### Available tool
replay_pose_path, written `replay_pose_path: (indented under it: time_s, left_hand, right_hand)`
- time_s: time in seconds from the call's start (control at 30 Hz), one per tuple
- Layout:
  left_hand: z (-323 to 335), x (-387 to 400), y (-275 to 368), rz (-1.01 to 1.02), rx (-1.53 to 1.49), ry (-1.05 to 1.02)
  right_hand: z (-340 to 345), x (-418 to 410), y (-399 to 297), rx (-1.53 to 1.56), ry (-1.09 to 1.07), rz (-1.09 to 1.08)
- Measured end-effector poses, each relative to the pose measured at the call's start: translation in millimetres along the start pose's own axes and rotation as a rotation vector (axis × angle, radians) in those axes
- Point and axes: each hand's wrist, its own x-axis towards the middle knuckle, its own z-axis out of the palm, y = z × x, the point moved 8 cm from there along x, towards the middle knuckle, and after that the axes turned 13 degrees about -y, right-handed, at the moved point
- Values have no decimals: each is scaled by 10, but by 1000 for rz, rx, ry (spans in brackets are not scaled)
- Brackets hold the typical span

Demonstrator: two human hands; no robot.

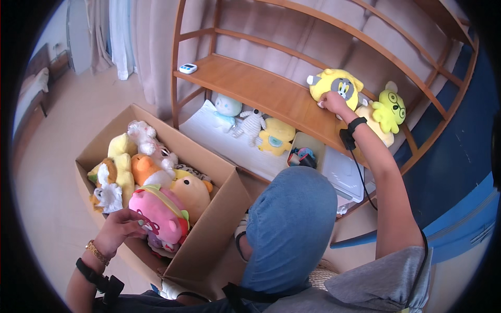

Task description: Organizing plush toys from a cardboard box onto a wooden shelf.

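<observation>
My left hand (pixel 124 226) is at the near left edge of an open cardboard box (pixel 211 223), its thumb and fingers at a pink plush toy (pixel 158 207) with a yellow-green band; whether they grip it I cannot tell. Under and behind that toy lie a tan bear plush (pixel 191 195), an orange and white plush (pixel 146 170) and several others. On the wooden shelf board my right hand (pixel 334 103) touches the lower front of a yellow round plush with a grey cat face (pixel 344 84); its grip is partly hidden. Right of it sits a green plush with glasses (pixel 391 107) on a cream plush (pixel 370 121).
A small white timer (pixel 188 69) stands at the shelf's left end. Several plush toys, including a striped one (pixel 250 124), lie on the lower shelf beside a bin of small items (pixel 309 141) and a clear plastic box (pixel 340 172). A black cable hangs by my right wrist.
</observation>
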Motion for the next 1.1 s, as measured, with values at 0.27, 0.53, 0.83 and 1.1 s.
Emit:
replay_pose_path:
  time_s: [0.27,0.53,0.83,1.1]
  left_hand:
    - [22,30,11,-4,16,-2]
    - [6,-9,-33,-18,25,0]
    - [21,-6,-8,-18,24,-12]
    - [11,-24,-37,-36,29,0]
  right_hand:
    - [66,38,76,189,-117,-97]
    - [-992,-543,-85,-442,693,87]
    - [-912,-272,332,-295,167,298]
    - [-911,-55,770,-173,246,248]
